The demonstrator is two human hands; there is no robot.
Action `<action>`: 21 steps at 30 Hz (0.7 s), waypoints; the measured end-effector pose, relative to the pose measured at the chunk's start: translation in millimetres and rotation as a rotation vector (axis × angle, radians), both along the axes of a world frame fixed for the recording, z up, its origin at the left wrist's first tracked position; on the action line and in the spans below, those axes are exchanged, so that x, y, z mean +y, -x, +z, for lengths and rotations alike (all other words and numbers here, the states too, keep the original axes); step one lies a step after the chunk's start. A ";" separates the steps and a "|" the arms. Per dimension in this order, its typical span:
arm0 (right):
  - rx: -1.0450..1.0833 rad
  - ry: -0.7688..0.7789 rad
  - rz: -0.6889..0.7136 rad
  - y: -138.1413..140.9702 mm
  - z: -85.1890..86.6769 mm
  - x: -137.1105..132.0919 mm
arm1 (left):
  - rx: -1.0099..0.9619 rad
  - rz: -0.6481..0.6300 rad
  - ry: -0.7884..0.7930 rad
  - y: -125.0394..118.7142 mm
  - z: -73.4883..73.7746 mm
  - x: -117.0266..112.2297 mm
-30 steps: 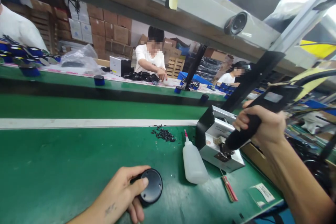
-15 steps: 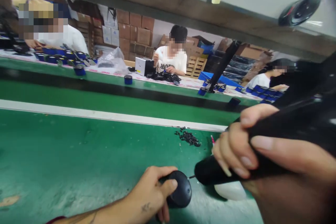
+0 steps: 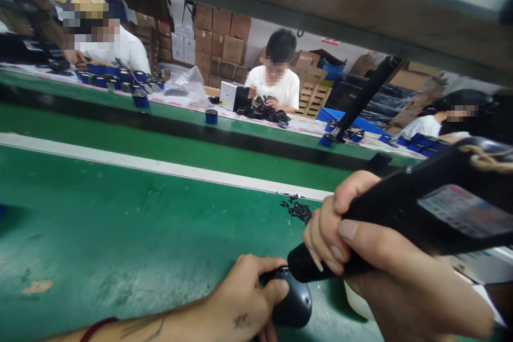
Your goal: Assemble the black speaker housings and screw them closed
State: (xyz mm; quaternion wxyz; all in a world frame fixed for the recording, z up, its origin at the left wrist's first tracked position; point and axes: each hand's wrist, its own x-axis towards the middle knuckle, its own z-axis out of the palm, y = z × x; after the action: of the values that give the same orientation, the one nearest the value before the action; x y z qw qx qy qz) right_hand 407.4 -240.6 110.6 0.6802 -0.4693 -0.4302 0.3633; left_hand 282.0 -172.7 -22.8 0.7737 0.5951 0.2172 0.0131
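My left hand (image 3: 248, 299) grips a round black disc-shaped part (image 3: 294, 307) that lies on the green bench mat (image 3: 120, 235), thumb on top and fingers curled round its edge. My right hand (image 3: 360, 256) is wrapped round a black electric screwdriver (image 3: 401, 214), whose nose points down and left onto the top of the disc. The bit itself is hidden behind the tool's nose. A white squeeze bottle (image 3: 355, 302) lies partly hidden under my right hand.
A small heap of black screws (image 3: 298, 209) lies on the mat just behind my hands. A white strip (image 3: 160, 165) and a green conveyor (image 3: 180, 144) run across. Other people sit at the far bench with blue round parts (image 3: 120, 77) and a white box (image 3: 232, 96).
The screwdriver's nose has closed the small gap and now rests on the disc. The view has shifted left and closer; my left hand keeps its hold on the disc.
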 end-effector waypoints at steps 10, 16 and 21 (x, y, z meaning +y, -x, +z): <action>0.109 -0.072 -0.099 3.3 0.0 4.3 | 0.082 0.022 -0.015 -5.9 -1.5 1.2; -0.161 -0.197 -0.657 -82.7 41.9 -83.1 | 0.071 0.027 -0.042 -10.2 -8.3 2.9; -0.151 -0.141 -0.818 -145.0 36.8 -103.8 | 0.082 -0.022 -0.039 -8.1 0.5 7.3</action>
State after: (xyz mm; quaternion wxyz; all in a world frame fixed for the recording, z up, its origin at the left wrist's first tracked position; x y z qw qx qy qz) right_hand 552.4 -344.4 147.4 0.7653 -0.5793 -0.2806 -0.0024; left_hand 290.1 -165.4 -22.4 0.7525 0.6123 0.2419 -0.0159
